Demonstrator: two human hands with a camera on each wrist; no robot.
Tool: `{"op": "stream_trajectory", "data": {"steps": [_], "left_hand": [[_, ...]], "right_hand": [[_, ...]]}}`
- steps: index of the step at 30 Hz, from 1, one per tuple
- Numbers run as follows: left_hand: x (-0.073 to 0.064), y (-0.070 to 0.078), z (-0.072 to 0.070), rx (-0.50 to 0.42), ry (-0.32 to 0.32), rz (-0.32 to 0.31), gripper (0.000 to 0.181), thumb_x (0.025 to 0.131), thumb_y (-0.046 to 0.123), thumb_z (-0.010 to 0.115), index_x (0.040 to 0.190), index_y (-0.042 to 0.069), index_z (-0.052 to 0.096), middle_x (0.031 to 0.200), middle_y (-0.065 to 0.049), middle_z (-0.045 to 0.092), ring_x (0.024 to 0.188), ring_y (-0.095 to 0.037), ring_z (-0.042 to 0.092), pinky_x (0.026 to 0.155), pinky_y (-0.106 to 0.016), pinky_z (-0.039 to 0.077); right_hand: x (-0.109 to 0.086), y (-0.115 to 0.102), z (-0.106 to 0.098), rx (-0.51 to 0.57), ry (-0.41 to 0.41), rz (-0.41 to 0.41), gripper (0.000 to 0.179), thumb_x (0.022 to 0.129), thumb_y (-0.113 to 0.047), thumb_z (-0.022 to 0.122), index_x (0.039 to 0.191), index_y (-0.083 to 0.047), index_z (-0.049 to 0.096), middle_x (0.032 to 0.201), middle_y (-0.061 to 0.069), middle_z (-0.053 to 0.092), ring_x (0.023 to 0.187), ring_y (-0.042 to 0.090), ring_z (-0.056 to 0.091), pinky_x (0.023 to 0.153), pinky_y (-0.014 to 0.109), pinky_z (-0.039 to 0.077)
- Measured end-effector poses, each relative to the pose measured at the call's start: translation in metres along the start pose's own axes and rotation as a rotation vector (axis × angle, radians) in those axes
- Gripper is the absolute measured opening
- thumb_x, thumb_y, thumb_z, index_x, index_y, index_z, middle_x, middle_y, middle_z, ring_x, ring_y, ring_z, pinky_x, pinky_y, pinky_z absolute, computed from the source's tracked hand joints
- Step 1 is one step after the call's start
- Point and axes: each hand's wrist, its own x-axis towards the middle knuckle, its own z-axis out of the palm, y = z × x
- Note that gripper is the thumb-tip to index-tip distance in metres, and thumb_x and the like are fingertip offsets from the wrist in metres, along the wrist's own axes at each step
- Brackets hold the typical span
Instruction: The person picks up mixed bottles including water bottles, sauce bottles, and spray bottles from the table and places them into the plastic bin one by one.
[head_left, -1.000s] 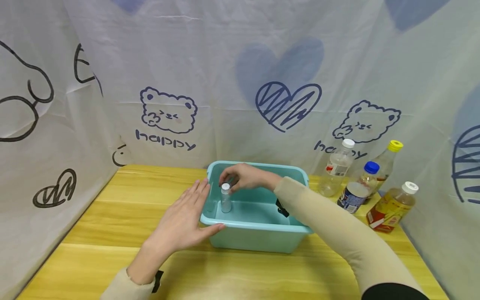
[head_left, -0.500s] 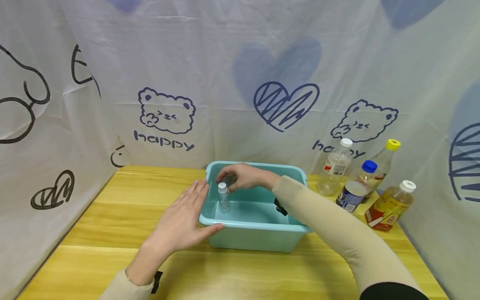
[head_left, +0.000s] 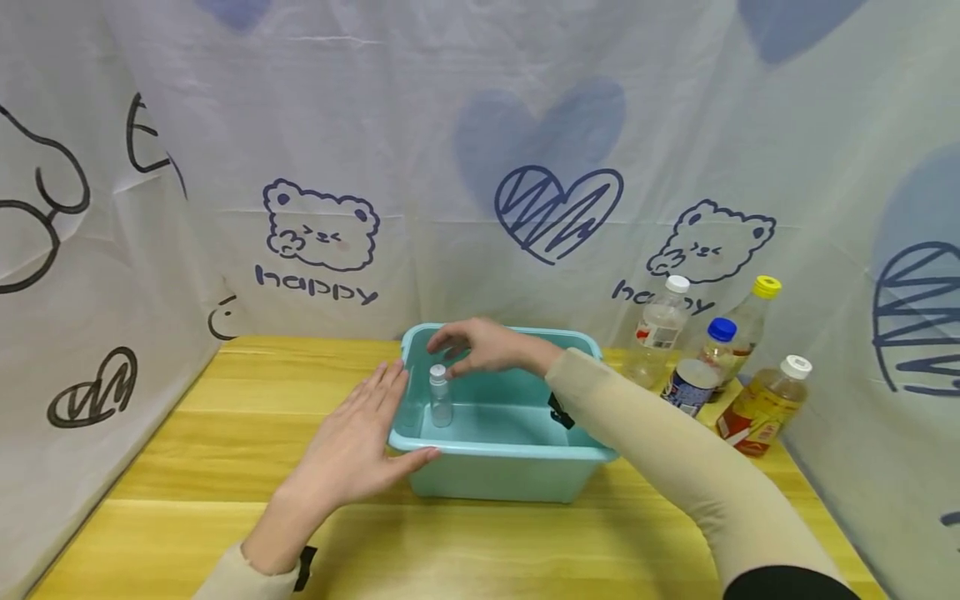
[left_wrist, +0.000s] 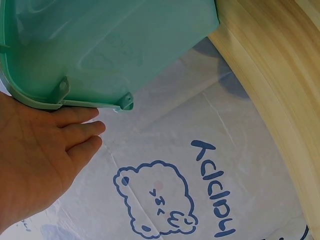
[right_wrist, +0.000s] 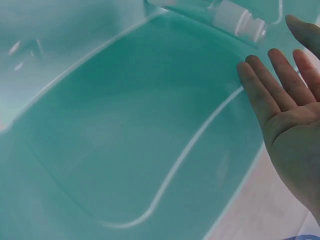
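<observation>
A small clear bottle with a white cap stands upright in the left part of a turquoise plastic basin. Just above and beside the cap, my right hand reaches over the basin with its fingers spread. The right wrist view shows the same bottle apart from the fingertips of my right hand. My left hand rests along the basin's left rim, fingers straight and thumb near the front corner. From the left wrist, the straight fingers lie against the outside of the basin.
Right of the basin stand a clear bottle with a white cap, a blue-capped bottle, a yellow-capped bottle and an amber drink bottle. A printed cloth hangs behind the wooden table.
My right hand's fingers have moved up and away from the bottle's cap and spread wider. The bottle stays upright in the basin. My left hand stays at the rim; the view has shifted slightly.
</observation>
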Motion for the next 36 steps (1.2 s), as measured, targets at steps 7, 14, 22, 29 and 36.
{"op": "stream_trajectory", "data": {"steps": [7,14,22,29,36], "left_hand": [[-0.001,-0.002,0.000,0.002,-0.024,-0.020,0.112,0.092,0.079,0.053,0.162,-0.004,0.026,0.171,-0.017,0.018,0.158,-0.035,0.020,0.128,-0.049,0.024],[-0.002,-0.002,0.000,-0.004,-0.025,-0.031,0.113,0.091,0.080,0.052,0.162,-0.003,0.026,0.172,-0.017,0.018,0.158,-0.037,0.021,0.127,-0.052,0.025],[-0.001,0.000,0.001,-0.003,-0.026,-0.037,0.113,0.091,0.080,0.053,0.163,-0.002,0.025,0.172,-0.016,0.017,0.157,-0.038,0.022,0.127,-0.052,0.026],[-0.001,0.001,0.001,-0.006,-0.034,-0.042,0.113,0.091,0.080,0.053,0.164,-0.001,0.024,0.173,-0.015,0.014,0.157,-0.038,0.021,0.126,-0.052,0.026],[-0.001,0.002,0.003,0.007,-0.002,-0.017,0.110,0.092,0.077,0.055,0.162,-0.004,0.028,0.171,-0.017,0.020,0.156,-0.040,0.025,0.125,-0.054,0.029]], "right_hand": [[-0.011,-0.013,-0.011,0.021,0.039,-0.032,0.051,0.093,-0.008,0.079,0.140,-0.005,0.061,0.143,0.009,0.063,0.131,0.029,0.061,0.103,0.030,0.056],[-0.030,-0.019,-0.030,0.060,0.111,-0.081,0.051,0.094,-0.009,0.078,0.141,-0.005,0.060,0.145,0.013,0.061,0.132,0.032,0.061,0.105,0.033,0.056],[-0.064,-0.024,-0.049,0.064,0.232,-0.109,0.051,0.094,-0.011,0.078,0.141,-0.006,0.060,0.146,0.009,0.061,0.132,0.030,0.061,0.104,0.036,0.057],[-0.094,-0.020,-0.062,0.026,0.349,-0.099,0.051,0.096,-0.015,0.077,0.143,-0.009,0.060,0.147,0.006,0.060,0.133,0.027,0.059,0.106,0.042,0.055],[-0.124,-0.011,-0.066,-0.153,0.468,-0.064,0.055,0.098,-0.023,0.075,0.148,-0.010,0.056,0.151,0.009,0.058,0.137,0.031,0.056,0.112,0.047,0.050]]}}
